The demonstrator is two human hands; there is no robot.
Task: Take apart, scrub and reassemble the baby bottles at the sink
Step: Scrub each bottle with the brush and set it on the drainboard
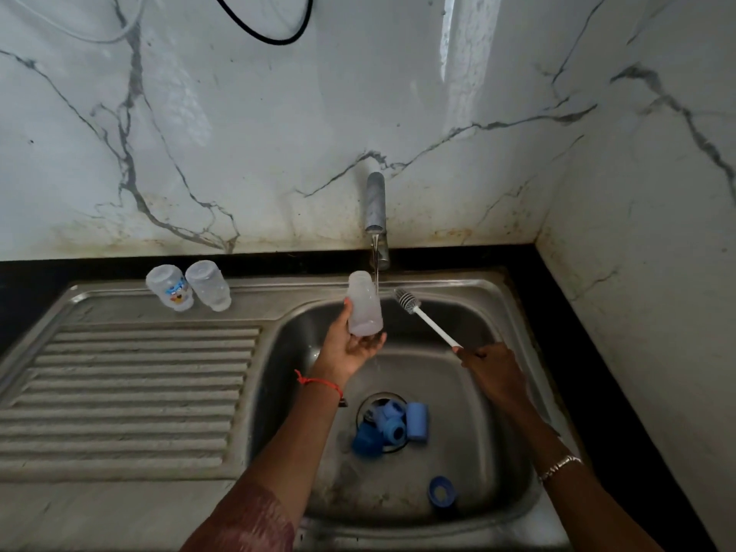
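- My left hand (350,346) is cupping palm-up, thumb and fingers curling round the lower end of a clear bottle (364,304) and holding it under the tap (376,205).
- My right hand (492,366) is gripping the end of the brush (428,320) handle. The bristle head is sitting just beside the bottle, not inside it.
- The bottle is standing nearly upright over the sink (286,352), its long axis running vertically and leaning slightly left. Its narrower end is pointing up at the spout, though I cannot tell whether that is the mouth. Water is running down its right side.
- As I'm judging progress, the taking apart is looking finished. Two bottles (169,288) are draining upside down, touching, on the sink's back ledge, and are probably scrubbed already.
- Blue parts (392,426) are lying over the drain and a blue ring (441,492) is lying nearer me. I'm judging these are awaiting scrubbing, with all reassembly remaining.
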